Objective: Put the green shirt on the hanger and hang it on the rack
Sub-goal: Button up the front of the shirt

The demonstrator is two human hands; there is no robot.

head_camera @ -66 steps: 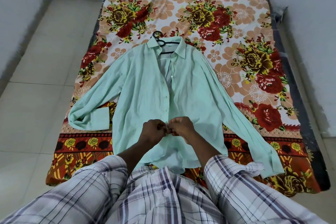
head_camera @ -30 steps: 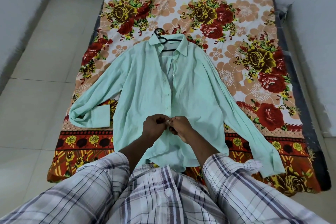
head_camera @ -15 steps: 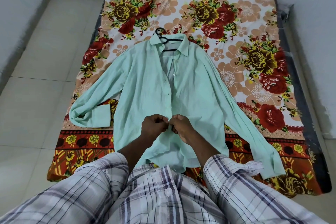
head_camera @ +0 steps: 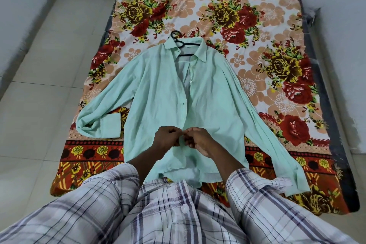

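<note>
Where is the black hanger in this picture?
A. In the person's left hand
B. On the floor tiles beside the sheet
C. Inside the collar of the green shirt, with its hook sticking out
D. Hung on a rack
C: the black hanger lies inside the collar of the green shirt, its hook out past the collar, while the left hand and right hand pinch the shirt's front edges lower down.

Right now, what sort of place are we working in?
Probably a bedroom at home: a mattress under a floral bedsheet lies on a tiled floor, with the green shirt spread on it.
</note>
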